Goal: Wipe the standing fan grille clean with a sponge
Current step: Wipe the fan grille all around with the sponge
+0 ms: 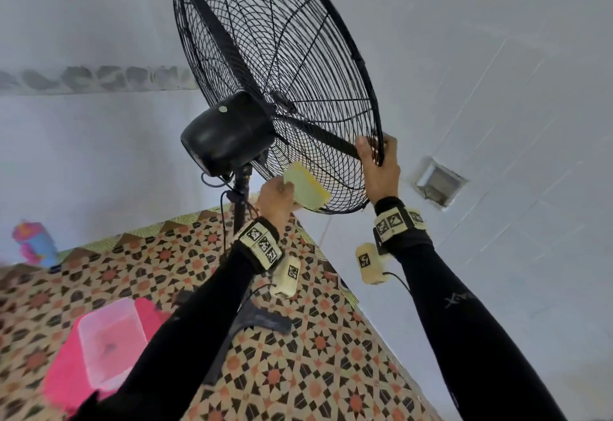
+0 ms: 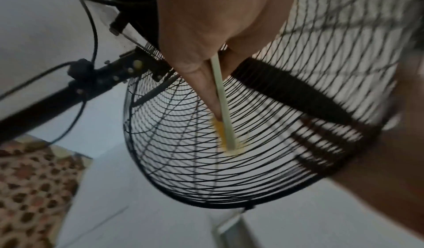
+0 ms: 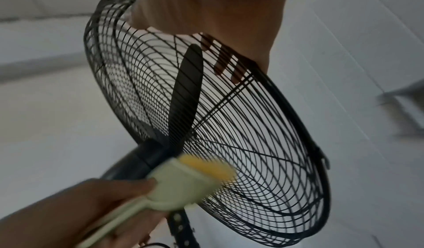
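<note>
The black wire fan grille stands tilted before a white wall, its motor housing behind it. My left hand grips a sponge with a pale green back and a yellow face, held against the grille's lower back beside the motor. My right hand grips the grille's lower right rim, thumb on the back and fingers curled round the front. The left wrist view shows the sponge edge-on against the wires. In the right wrist view the sponge is blurred, and fingers show through the grille.
The fan pole and its cable run down to a patterned floor. A pink stool bearing a clear tub stands at lower left. A colourful bottle sits by the wall. A wall vent lies right of the fan.
</note>
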Motion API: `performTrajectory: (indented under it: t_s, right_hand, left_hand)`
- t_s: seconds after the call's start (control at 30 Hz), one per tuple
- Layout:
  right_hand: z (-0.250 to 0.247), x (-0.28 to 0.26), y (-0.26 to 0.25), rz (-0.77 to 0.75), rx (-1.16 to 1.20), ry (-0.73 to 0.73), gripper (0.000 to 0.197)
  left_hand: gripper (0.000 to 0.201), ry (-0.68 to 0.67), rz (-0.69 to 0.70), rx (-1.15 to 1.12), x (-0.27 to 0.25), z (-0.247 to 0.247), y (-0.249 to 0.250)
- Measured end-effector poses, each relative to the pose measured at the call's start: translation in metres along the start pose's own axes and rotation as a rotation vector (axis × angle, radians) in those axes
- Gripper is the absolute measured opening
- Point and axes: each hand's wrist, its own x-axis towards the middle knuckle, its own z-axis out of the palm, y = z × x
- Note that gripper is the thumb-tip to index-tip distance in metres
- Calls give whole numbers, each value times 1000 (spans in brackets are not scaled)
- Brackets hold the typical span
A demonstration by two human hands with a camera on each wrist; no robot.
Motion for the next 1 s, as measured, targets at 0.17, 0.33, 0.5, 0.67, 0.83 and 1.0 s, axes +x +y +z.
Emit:
performTrajectory:
  t_s: [0.17,0.33,0.5,0.67,0.83,1.0]
  right_hand:
    - [6,-4,-2,16,75,-8,60]
    - [3,-3,1,14,101,-31,63]
    - [4,3,0,14,121,-34,62]
    - [4,-1,2,1,140,-46,65]
    - [-5,-2,19,70,139,-154,69]
    - [1,-8,22,102,145,-163,70]
  left_hand:
    - [31,2,19,-132,-7,-12,-5]
    - [39,-9,-35,-26,-14,7,-18]
    - [36,-47,30,-235,-20,-3,-1]
    - [35,2,-48,-71,-17,3,-19]
    - [33,-53,-10,-146,-26,2,-7]
    - [34,-7,11,-97,-26,-2,-10]
